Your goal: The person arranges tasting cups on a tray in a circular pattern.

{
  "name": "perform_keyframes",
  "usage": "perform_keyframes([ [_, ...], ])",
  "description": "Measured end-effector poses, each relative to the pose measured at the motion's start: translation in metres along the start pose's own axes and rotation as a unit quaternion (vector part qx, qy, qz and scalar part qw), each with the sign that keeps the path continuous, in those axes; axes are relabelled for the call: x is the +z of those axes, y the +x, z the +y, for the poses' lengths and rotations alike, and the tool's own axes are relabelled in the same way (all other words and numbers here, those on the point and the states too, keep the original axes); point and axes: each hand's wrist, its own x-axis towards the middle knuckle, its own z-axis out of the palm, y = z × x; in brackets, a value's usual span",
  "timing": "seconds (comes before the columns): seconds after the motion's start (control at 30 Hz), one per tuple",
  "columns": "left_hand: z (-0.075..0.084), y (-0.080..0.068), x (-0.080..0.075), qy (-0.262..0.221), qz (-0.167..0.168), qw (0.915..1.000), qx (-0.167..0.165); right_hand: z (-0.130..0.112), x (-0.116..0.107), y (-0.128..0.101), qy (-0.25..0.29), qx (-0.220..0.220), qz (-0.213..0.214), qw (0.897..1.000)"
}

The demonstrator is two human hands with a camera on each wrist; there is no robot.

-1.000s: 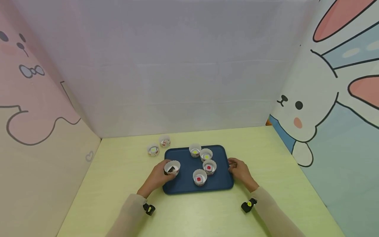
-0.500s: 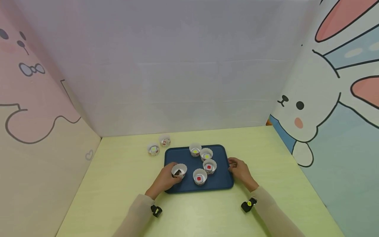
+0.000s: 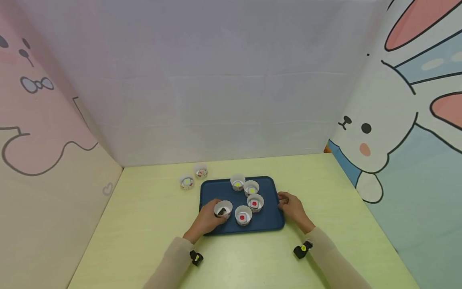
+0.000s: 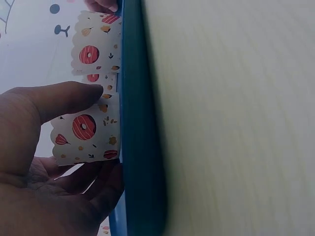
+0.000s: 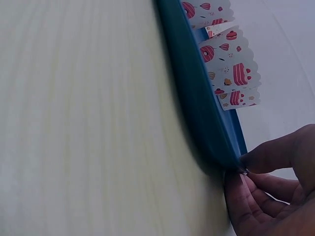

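My left hand (image 3: 205,220) grips a paper baking cup (image 4: 88,135) printed with doughnuts, thumb on one side and fingers on the other. A dark piece (image 3: 221,211) lies inside it. The cup is at the left part of the blue tray (image 3: 216,192); its base is level with the tray's rim in the left wrist view, and I cannot tell whether it touches the floor of the tray. My right hand (image 3: 294,209) pinches the tray's right edge between thumb and fingers. On the tray stand two cups with red-marked pieces, the nearer cup (image 3: 243,216) close to the held one.
Two cups with yellow-marked pieces, one a front cup (image 3: 251,188), stand toward the tray's back. Off the tray, at the back left, are a cup (image 3: 186,182) with a pale green-marked piece and another cup (image 3: 201,171). A white wall (image 3: 223,100) closes the table's back.
My left hand has carried its cup rightward and slightly toward me over the tray, nearer the red-marked cup. The right hand has stayed on the tray's edge.
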Motion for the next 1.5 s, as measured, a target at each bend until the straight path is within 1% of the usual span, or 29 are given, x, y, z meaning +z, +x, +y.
perform_keyframes([
  [0.2,0.001,0.001,0.004,-0.003,-0.001,1.0,0.008,-0.001,-0.001,0.0,0.005,0.004,0.0,1.0],
  [0.37,0.0,0.002,0.008,-0.012,-0.004,0.9999,-0.001,-0.001,-0.001,0.0,0.005,0.004,-0.001,1.0],
  [0.47,-0.001,0.003,0.01,-0.012,-0.004,0.9999,0.0,0.001,0.0,0.0,0.002,0.005,-0.001,1.0],
  [0.7,0.001,0.002,0.009,-0.005,-0.011,0.9997,0.02,0.0,-0.001,0.001,0.002,0.005,0.003,1.0],
  [1.0,0.0,0.001,0.01,-0.004,-0.018,0.9996,0.019,0.0,-0.001,-0.001,0.001,0.003,0.003,1.0],
  [1.23,0.001,-0.004,0.005,-0.012,-0.021,0.9995,0.021,0.0,-0.001,-0.001,-0.001,0.002,0.003,1.0],
  [1.37,0.004,-0.011,-0.001,-0.016,-0.023,0.9995,0.011,0.001,0.0,0.0,-0.003,-0.001,0.003,1.0],
  [1.43,0.007,-0.014,-0.006,-0.026,-0.025,0.9993,0.001,0.002,-0.001,0.0,-0.002,-0.002,0.003,1.0],
  [1.5,0.01,-0.018,-0.011,-0.04,-0.027,0.9988,-0.002,0.002,-0.001,0.0,0.0,-0.002,0.001,1.0],
])
